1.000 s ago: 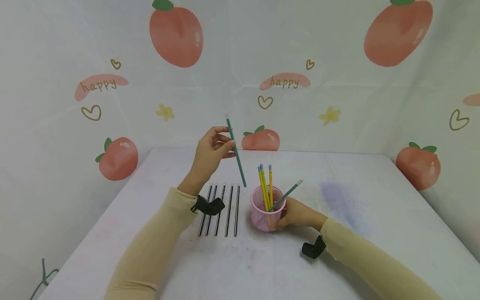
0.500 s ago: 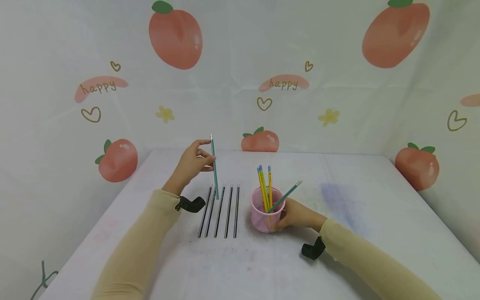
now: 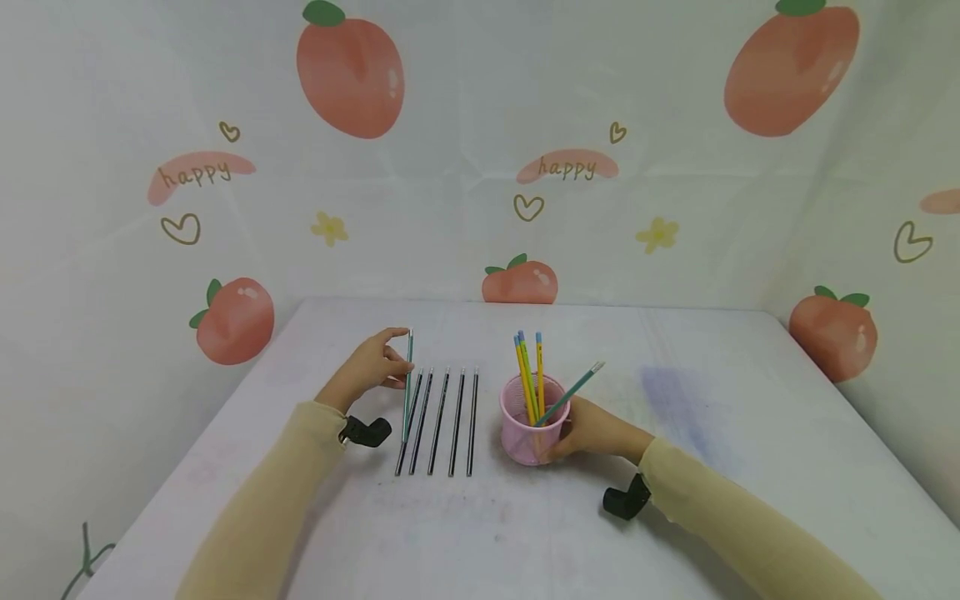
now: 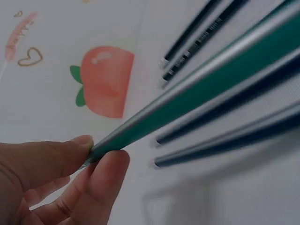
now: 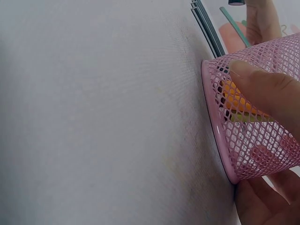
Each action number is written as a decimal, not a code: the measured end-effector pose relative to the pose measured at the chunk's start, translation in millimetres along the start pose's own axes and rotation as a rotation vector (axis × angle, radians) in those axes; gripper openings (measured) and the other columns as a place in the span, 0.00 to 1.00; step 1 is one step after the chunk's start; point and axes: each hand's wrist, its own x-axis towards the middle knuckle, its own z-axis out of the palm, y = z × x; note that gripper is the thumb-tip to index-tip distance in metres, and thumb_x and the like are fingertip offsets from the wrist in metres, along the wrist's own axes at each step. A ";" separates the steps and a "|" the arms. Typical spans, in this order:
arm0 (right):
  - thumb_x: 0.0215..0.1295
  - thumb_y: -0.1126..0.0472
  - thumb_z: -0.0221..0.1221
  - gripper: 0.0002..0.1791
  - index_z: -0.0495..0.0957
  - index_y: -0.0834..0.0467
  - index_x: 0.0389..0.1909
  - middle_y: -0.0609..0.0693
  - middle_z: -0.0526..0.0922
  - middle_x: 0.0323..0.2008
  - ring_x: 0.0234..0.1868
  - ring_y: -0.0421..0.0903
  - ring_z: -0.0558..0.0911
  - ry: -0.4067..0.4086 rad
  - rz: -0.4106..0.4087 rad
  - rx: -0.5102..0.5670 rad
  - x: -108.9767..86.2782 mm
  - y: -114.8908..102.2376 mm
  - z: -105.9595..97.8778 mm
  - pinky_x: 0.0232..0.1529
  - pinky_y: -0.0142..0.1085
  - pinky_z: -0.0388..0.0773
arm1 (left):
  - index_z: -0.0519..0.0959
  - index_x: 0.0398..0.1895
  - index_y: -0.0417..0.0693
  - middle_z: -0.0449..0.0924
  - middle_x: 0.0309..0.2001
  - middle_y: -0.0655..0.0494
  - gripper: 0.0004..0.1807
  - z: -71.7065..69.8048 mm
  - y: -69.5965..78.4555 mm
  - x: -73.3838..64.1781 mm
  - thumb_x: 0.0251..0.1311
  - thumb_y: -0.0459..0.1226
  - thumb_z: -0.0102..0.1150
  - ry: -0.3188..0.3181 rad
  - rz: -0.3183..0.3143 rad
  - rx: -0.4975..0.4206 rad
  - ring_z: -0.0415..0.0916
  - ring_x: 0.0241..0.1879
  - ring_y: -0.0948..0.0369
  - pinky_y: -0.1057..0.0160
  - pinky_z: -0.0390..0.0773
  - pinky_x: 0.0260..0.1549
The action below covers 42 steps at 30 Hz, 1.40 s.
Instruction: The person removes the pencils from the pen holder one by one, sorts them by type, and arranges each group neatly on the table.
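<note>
Between thumb and fingers my left hand pinches a green pencil near its eraser end. The pencil slants down at the left end of a row of dark pencils on the table; I cannot tell whether its tip touches the tabletop. My right hand grips the side of a pink mesh pen cup, thumb on the near side and fingers round the other. In the cup stand several yellow and yellow-green pencils, and another green pencil leans out to the right.
The white table carries the dark pencils side by side, left of the cup. Behind it hangs a white backdrop printed with peaches, hearts and flowers. A black wrist camera sits on each sleeve cuff.
My left hand has moved left and down with the green pencil, from above the gap beside the cup to the row's left end. The right hand stays on the cup.
</note>
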 end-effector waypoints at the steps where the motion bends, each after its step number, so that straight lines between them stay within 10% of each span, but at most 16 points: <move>1: 0.44 0.58 0.77 0.47 0.64 0.62 0.65 0.55 0.76 0.59 0.55 0.50 0.75 0.001 0.000 -0.004 0.0 0.0 0.0 0.60 0.49 0.76 | 0.49 0.75 0.42 0.77 0.39 0.42 0.41 -0.1 -2.2 -0.7 0.62 0.26 0.58 -0.011 -0.010 0.012 0.80 0.30 0.59 0.61 0.86 0.35; 16: 0.44 0.61 0.76 0.42 0.68 0.64 0.61 0.56 0.77 0.56 0.52 0.49 0.75 -0.003 -0.026 0.000 -1.4 -1.2 -0.1 0.55 0.44 0.79 | 0.55 0.73 0.42 0.78 0.35 0.46 0.39 5.6 -23.9 -5.5 0.59 0.28 0.62 -0.118 -0.173 0.171 0.78 0.24 0.61 0.65 0.82 0.27; 42: 0.44 0.60 0.76 0.43 0.67 0.63 0.63 0.56 0.76 0.58 0.52 0.50 0.75 -0.001 -0.006 0.018 -2.5 -4.2 0.7 0.56 0.45 0.78 | 0.55 0.73 0.47 0.73 0.31 0.47 0.39 11.2 -21.4 -9.2 0.60 0.32 0.63 -0.144 -0.187 0.272 0.71 0.16 0.64 0.69 0.77 0.19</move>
